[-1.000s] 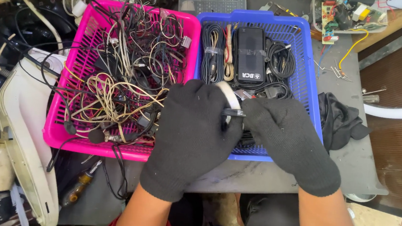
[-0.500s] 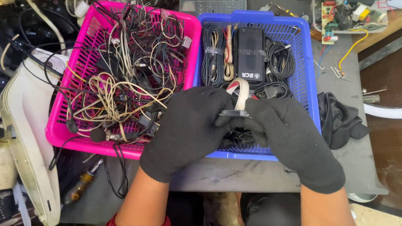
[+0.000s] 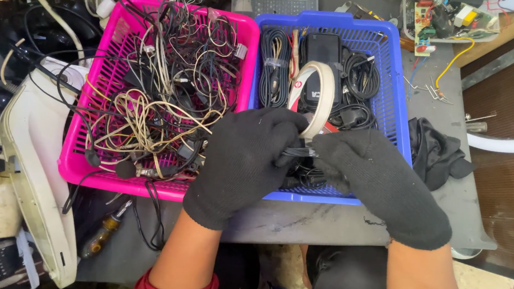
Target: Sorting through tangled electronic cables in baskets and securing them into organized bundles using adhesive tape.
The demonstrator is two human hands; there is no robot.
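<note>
Two hands in black gloves meet over the front of the blue basket [image 3: 396, 107]. The left hand [image 3: 246, 162] and the right hand [image 3: 378, 180] each have their grip pinched on a small bundle of black cable [image 3: 298, 152] held between them. A roll of pale tape [image 3: 314, 97] stands up just behind the fingers, touching the left glove. Beside it, the pink basket [image 3: 83, 148] is full of tangled wires [image 3: 162, 93]. Both baskets sit on the grey tabletop [image 3: 462, 206].
</note>
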